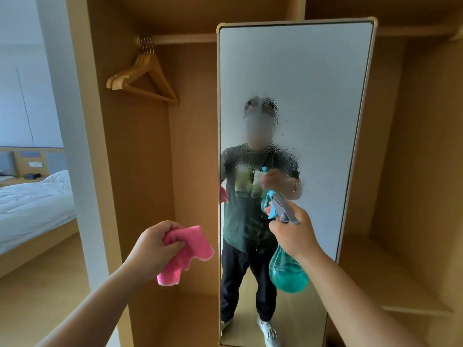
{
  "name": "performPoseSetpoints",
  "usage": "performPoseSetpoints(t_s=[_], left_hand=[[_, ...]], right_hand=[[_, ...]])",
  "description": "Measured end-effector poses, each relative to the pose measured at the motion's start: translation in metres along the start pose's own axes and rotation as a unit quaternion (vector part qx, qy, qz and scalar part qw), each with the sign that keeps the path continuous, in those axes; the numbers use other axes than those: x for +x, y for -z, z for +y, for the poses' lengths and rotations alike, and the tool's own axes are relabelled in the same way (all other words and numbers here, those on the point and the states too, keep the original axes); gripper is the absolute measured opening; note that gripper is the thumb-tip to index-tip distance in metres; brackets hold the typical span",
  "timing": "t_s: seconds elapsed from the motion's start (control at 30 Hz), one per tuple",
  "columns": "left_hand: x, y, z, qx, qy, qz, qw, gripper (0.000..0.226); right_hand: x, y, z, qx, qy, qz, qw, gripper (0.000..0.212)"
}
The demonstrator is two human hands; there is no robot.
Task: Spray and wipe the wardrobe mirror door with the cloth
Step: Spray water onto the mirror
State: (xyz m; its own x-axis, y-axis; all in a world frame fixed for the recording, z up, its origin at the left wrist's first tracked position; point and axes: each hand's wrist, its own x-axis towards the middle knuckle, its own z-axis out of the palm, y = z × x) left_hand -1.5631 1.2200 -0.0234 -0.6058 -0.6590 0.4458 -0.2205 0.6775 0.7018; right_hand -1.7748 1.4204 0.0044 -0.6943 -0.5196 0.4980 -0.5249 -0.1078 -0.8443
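Mirror door (313, 78) stands upright at centre, droplets beading its middle band. Right hand (294, 234), at 5 o'clock of the wet patch, grips the neck of the teal spray bottle (286, 271), nozzle toward the glass. Left hand (155, 244) at 8 o'clock clutches the pink cloth (186, 254), clear of the mirror. Wooden hangers (145, 76) hang at 10 o'clock.

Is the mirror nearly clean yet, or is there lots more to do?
Not yet. Done: some spraying, since droplets bead the middle of the mirror. In hand: the right hand grips the spray bottle, aimed at the glass, and the left hand holds the pink cloth away from the mirror. Left: all the wiping, as the drops look unsmeared, and perhaps spraying the top, which looks dry.
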Motion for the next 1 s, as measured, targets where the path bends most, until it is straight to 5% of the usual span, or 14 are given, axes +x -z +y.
performPoseSetpoints(t_s=[0.43,0.87,1.0], left_hand=[[-0.021,-0.020,-0.017,0.014,0.016,-0.051,0.998,0.028],[-0.024,-0.024,-0.017,0.017,0.015,-0.058,0.998,0.026],[-0.022,-0.031,-0.015,0.019,0.015,-0.060,0.998,0.026]], right_hand=[[-0.038,-0.030,0.049,-0.038,-0.108,-0.051,0.992,0.035],[-0.054,-0.025,0.069,-0.053,-0.100,-0.012,0.993,0.010],[-0.059,-0.012,0.073,-0.056,-0.103,-0.002,0.993,0.017]])
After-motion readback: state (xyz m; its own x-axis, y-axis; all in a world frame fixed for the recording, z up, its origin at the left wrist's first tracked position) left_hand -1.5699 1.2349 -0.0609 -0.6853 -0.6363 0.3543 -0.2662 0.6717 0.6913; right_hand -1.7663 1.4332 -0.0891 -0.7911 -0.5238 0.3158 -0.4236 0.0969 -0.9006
